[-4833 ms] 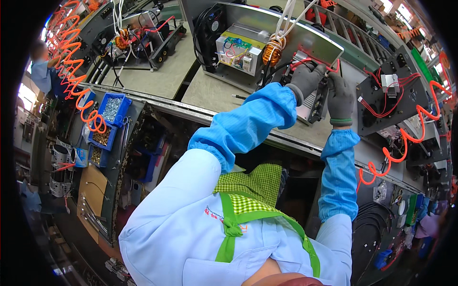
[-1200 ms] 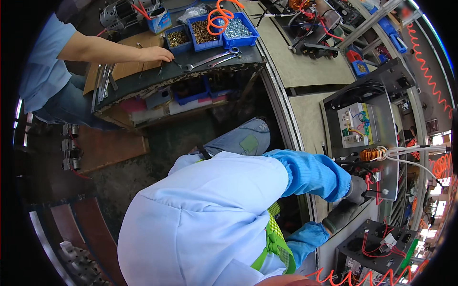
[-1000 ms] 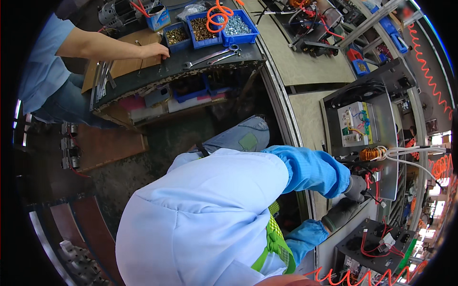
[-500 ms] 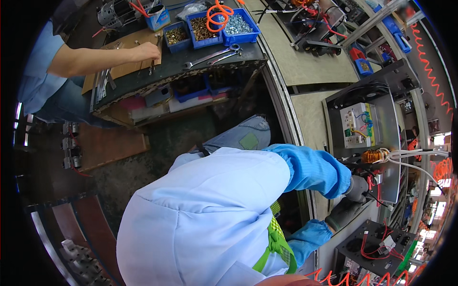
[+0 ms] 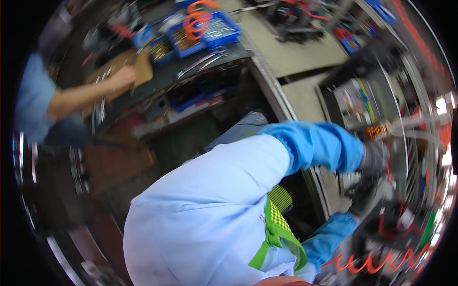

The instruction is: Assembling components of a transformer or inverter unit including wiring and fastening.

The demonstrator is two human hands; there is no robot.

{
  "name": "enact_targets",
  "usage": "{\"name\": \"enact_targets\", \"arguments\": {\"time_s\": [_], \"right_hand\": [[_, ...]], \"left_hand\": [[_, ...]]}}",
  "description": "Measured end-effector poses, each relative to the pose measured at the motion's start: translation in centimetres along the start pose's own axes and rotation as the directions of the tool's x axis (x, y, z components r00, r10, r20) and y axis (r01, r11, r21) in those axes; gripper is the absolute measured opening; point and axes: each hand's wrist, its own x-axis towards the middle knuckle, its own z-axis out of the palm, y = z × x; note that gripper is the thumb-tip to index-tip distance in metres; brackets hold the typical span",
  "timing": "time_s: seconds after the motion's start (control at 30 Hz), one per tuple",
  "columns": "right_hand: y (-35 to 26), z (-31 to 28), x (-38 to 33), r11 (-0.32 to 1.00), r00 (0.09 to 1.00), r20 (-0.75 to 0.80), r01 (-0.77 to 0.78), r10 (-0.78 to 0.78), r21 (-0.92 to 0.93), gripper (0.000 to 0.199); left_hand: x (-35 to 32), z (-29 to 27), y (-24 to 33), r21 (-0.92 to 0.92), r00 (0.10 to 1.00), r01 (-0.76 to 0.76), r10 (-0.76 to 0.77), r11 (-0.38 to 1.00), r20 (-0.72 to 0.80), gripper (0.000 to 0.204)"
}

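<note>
My left hand (image 5: pixel 374 158), in a dark grey glove below a bright blue sleeve cover, is at the lower end of an open dark metal housing (image 5: pixel 389 90). A copper-wound coil (image 5: pixel 378 130) with thick pale leads lies just above it. My right hand (image 5: pixel 363 200), gloved too, reaches up from below, close to the left one. Red and dark wires show around both hands. Motion blur smears the fingers, so I cannot tell what either hand grips. Inside the housing is a light-coloured board (image 5: pixel 353 101) with coloured wires.
A black unit with red wires (image 5: pixel 393 221) stands below my right hand. Coiled orange hoses hang at lower right and upper middle. At upper left, a co-worker's hand (image 5: pixel 125 77) is over cardboard (image 5: pixel 143 66), beside blue bins (image 5: pixel 217 31) of fasteners and wrenches (image 5: pixel 202 64).
My view has swung and blurred. Both my hands appear farther right in it, the left one higher. The co-worker's hand appears farther left and lower.
</note>
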Motion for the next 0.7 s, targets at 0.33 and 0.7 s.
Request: {"name": "enact_targets", "arguments": {"time_s": [0.33, 0.7], "right_hand": [[-3.7, -3.8, 4.8, 0.987, 1.000, -0.015, -0.001, 0.004, 0.162, 0.024], [-1.7, -5.0, 7.7, 0.957, 0.977, -0.128, -0.194, 0.169, -0.216, 0.049]], "left_hand": [[4.6, 2.0, -1.2, -0.146, 0.896, 0.001, 0.064, 0.989, 0.440, 0.028], [9.6, 2.5, -0.5, 0.143, 0.639, -0.124, -0.031, 0.982, 0.768, 0.028]]}}
